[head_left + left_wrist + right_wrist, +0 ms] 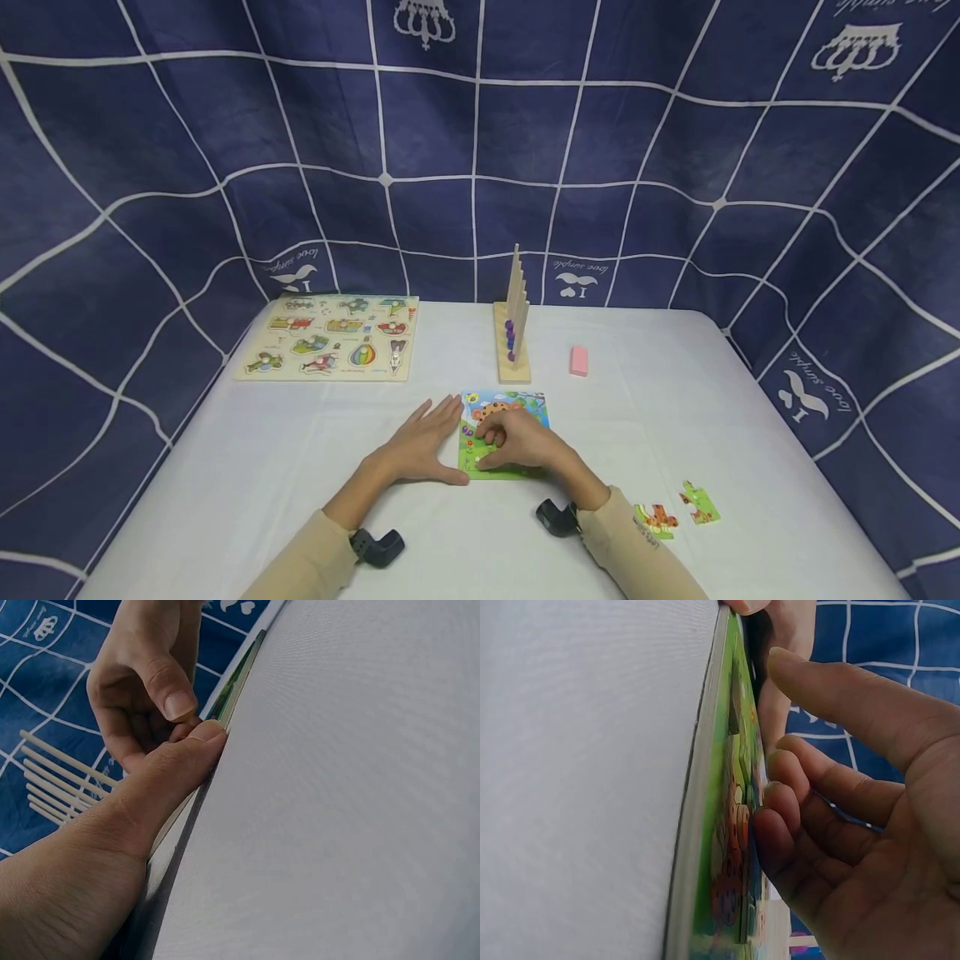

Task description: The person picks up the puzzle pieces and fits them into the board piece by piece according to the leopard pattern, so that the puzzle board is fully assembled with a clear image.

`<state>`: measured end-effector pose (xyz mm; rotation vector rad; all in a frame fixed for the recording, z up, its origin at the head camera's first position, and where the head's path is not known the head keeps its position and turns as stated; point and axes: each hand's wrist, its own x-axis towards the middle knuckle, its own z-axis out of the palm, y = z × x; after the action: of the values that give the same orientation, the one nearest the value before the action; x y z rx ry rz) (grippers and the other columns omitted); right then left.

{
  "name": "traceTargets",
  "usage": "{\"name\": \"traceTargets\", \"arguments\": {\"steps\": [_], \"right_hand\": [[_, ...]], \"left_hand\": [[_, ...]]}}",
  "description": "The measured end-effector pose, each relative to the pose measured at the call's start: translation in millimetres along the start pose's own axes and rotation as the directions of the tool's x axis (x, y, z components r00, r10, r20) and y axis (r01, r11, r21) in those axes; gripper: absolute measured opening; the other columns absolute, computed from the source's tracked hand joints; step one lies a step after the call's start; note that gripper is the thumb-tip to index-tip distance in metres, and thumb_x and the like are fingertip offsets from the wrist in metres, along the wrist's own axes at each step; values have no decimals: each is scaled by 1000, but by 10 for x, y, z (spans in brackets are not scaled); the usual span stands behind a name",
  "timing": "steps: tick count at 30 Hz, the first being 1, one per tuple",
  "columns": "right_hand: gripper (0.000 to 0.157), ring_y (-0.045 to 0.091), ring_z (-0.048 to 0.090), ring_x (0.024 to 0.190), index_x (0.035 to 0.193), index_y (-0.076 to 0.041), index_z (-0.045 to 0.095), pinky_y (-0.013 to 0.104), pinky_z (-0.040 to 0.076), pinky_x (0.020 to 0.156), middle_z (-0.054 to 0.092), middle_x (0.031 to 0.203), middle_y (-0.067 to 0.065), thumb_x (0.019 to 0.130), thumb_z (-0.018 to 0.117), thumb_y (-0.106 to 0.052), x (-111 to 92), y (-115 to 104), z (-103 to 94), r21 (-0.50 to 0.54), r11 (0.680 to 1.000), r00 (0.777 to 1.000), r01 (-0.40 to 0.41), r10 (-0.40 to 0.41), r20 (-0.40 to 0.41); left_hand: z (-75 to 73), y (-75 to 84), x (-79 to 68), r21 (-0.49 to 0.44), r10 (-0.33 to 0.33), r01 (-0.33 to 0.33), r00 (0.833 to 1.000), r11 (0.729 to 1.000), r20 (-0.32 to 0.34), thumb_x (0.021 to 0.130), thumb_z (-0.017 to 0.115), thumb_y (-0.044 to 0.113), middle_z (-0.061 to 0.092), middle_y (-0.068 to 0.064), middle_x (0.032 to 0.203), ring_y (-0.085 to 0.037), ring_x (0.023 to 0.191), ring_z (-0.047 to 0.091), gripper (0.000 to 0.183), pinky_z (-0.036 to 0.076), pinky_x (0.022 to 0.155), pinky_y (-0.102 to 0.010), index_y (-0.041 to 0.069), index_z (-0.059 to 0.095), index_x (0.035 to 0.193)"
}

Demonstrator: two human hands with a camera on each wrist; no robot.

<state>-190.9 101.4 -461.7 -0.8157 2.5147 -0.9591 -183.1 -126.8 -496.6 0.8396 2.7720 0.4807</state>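
Observation:
A jigsaw puzzle board point(467, 454) with a spotted animal on green and blue lies flat at the middle of the table. Along its left edge my left hand point(426, 443) rests with fingers extended, its thumb point(176, 761) touching the near left corner. Over the board is my right hand point(521, 439), fingers bent and thumb apart from them. In the right wrist view the fingertips point(774, 836) are against or just over the fitted pieces point(731, 855), and nothing shows between thumb and fingers. Two loose puzzle pieces point(701, 502) point(657, 522) lie to the right, beside the right forearm.
A wooden vehicle puzzle board point(330, 337) lies at the back left. Behind the jigsaw stands a wooden peg stand point(514, 373) with upright rods and small purple and blue beads. To its right is a pink block point(579, 361). A blue checked curtain point(480, 150) borders the table.

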Motion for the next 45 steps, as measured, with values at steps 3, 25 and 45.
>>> {"name": "traceTargets", "arguments": {"steps": [3, 25, 45], "right_hand": [[36, 4, 55, 72, 101, -9, 71, 17, 51, 63, 65, 82, -5, 71, 87, -21, -14, 4, -4, 14, 1000, 1000, -4, 4, 2], [39, 9, 57, 77, 105, -7, 70, 17, 51, 68, 66, 85, 1, 71, 86, -18, -402, 83, -274, -7, 999, 999, 45, -45, -17], [47, 13, 56, 80, 110, -6, 68, 21, 50, 69, 65, 90, 1, 71, 86, -25, -1297, 530, -700, -33, 991, 986, -129, 124, -114]], "left_hand": [[8, 7, 4, -3, -5, 5, 1000, 1000, 6, 67, 61, 84, 11, -6, 165, -20, 154, 8, 125, 5, 126, -47, 7, 18, 156], [44, -16, -14, -11, -10, 10, 1000, 1000, -4, 66, 62, 83, 10, -8, 165, -23, 153, 10, 126, 6, 126, -47, 6, 17, 155], [-19, 40, -13, -5, -5, 5, 1000, 1000, -12, 66, 63, 82, 12, -7, 165, -23, 154, 11, 125, 5, 126, -47, 6, 20, 155]]}}
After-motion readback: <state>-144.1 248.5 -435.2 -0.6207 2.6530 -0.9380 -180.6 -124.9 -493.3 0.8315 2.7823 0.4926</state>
